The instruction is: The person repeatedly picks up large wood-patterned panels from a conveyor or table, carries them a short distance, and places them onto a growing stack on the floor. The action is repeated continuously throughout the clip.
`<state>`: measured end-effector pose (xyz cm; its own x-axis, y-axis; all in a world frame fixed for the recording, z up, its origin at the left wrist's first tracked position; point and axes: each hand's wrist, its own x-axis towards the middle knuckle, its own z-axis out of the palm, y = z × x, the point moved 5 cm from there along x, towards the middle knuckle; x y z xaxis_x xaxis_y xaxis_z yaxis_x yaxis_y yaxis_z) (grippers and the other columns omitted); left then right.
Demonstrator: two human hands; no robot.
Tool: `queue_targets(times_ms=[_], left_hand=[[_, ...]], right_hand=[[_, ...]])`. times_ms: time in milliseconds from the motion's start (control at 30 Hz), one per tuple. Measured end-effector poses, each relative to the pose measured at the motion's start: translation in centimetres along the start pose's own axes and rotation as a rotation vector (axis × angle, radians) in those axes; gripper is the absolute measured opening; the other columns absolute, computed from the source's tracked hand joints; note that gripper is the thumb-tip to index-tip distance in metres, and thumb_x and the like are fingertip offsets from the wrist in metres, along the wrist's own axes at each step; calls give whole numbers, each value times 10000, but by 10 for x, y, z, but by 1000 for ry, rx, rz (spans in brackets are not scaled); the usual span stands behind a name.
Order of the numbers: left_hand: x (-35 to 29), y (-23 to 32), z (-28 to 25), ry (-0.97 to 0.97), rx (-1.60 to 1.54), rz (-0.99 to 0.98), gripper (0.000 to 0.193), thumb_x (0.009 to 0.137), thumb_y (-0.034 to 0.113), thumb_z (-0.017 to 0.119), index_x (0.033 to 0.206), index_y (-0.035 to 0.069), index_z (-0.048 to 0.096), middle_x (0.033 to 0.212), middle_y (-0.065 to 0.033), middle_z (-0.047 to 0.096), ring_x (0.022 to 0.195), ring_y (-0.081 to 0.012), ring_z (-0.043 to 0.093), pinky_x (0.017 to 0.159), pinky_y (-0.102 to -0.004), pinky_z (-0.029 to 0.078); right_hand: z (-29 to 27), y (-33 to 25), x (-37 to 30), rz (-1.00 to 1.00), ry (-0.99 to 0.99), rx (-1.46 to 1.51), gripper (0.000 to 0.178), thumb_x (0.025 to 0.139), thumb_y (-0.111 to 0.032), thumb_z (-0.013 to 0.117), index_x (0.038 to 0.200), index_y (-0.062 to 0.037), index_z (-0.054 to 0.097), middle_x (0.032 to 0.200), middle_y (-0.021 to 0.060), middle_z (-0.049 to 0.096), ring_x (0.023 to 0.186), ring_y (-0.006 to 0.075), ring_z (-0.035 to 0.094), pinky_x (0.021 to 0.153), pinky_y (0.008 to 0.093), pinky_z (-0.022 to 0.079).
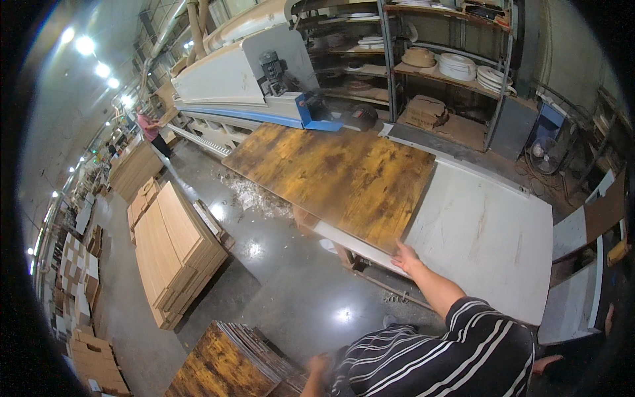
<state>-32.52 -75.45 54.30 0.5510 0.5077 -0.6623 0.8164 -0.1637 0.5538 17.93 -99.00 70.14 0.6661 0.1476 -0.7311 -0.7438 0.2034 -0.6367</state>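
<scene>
A large board (337, 175) with a mottled brown and yellow wood-grain face lies flat on the white machine table (483, 228). At its near right corner my right hand (407, 258) takes hold, fingertips at the edge and thumb on the side toward me. My left hand (319, 362) hangs low, close to a stack of similar wood-grain boards (221, 364) at the bottom. It is small and blurred, so its fingers cannot be made out. The board's far side reaches the blue guard (304, 112) of a long white machine (218, 76).
Pale wood panels (169, 238) are stacked on the floor at left. Metal shelves (390, 59) behind the table hold white and tan coils (456, 66) and a cardboard box (425, 111). A person in pink (149, 126) stands at the machine's far end. A fan (544, 152) stands at right.
</scene>
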Motion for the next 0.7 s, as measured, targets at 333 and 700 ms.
queue_targets(times_ms=[333,700], left_hand=[[-5,92,-9,-103,235,26,416,711,275,696,1061,56,644,960,-172,661,868,-237,644,777,-341,500],[63,107,15,-221,378,198,444,714,343,689,1094,121,637,971,-161,660,912,-269,637,812,-355,494]], right_hand=[[-60,6,-14,-70,19,210,578,822,-282,670,1273,-83,368,1409,135,232,1186,300,364,755,485,540],[-175,-7,-52,-186,269,122,646,840,-308,648,1278,20,305,1074,209,519,814,337,633,669,422,561]])
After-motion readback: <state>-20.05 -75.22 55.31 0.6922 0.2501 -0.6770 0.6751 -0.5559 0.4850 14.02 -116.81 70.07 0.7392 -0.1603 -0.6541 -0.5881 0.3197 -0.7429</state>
